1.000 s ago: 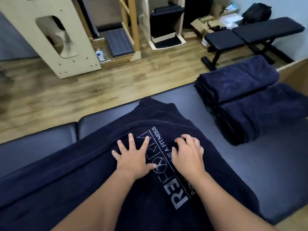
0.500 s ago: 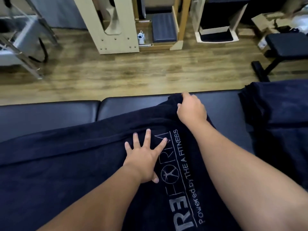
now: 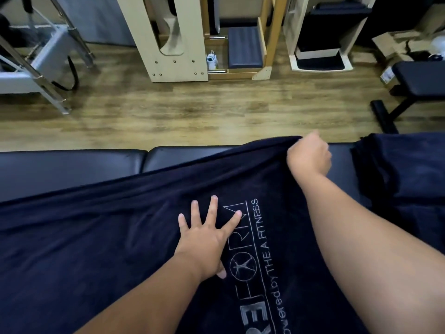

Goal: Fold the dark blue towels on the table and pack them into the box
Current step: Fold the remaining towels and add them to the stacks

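Note:
A dark blue towel (image 3: 101,239) with a grey printed logo lies spread over the black padded table (image 3: 72,169). My left hand (image 3: 207,237) presses flat on it beside the logo, fingers spread. My right hand (image 3: 309,155) grips the towel's far corner and holds it lifted a little off the table. A pile of folded dark blue towels (image 3: 407,179) sits at the right edge of the view. No box is in view.
Beyond the table's far edge is wood floor. On it stand a pale wooden frame (image 3: 168,39), a black bench (image 3: 419,80) at right, and metal equipment (image 3: 36,63) at left. Cardboard boxes (image 3: 390,44) sit at the far right.
My right hand left the logo area, reached the towel's far corner, gripped it and raised it. My left hand stayed pressed on the towel. The view swung left, pushing the folded pile toward the right edge.

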Available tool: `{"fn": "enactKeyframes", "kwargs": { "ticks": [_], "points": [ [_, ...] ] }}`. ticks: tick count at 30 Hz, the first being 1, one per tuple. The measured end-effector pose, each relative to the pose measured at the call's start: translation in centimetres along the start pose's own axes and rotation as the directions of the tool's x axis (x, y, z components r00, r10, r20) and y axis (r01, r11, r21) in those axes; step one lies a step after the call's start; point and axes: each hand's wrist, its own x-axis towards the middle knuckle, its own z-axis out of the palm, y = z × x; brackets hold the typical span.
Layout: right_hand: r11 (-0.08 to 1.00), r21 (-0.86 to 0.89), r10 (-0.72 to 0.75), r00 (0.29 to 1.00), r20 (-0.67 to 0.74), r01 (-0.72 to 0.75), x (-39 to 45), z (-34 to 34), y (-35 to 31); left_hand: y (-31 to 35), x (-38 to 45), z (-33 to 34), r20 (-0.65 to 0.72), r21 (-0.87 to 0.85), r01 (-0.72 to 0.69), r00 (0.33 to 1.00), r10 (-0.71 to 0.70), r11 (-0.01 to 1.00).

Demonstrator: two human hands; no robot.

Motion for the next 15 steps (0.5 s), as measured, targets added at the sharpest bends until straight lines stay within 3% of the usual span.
{"fn": "enactKeyframes", "kwargs": {
  "ticks": [2, 5, 7, 9, 11, 15],
  "points": [
    [0.998, 0.054, 0.021, 1.000, 0.019, -0.022, 0.4, -0.2, 0.2, 0.0, 0.1, 0.1, -0.006, 0.009, 0.000, 1.000, 0.000, 1.000],
    [0.977, -0.031, -0.206, 0.975, 0.089, 0.209, -1.5, 0.9, -0.6, 0.0, 0.2, 0.0, 0.004, 0.014, 0.007, 1.000, -0.007, 1.000],
    [0.880, -0.109, -0.454, 0.886, 0.095, 0.463, -4.3, 2.2, -1.2, -0.3, 0.0, -0.3, 0.007, 0.036, 0.021, 1.000, -0.021, 0.999],
    [0.777, -0.141, -0.593, 0.788, 0.164, 0.614, -7.8, 3.3, -0.9, -0.2, -0.1, -0.3, 0.019, 0.031, 0.020, 1.000, -0.020, 0.999],
    [0.737, -0.168, -0.603, 0.750, 0.272, 0.654, -10.4, 4.4, 0.3, 0.2, 0.4, -0.3, 0.030, 0.024, 0.008, 1.000, -0.009, 1.000],
    [0.765, -0.143, -0.548, 0.752, 0.367, 0.627, -12.9, 5.5, 0.7, -0.1, -0.1, -0.5, 0.037, 0.039, -0.038, 0.999, 0.037, 0.999]
  ]
}}
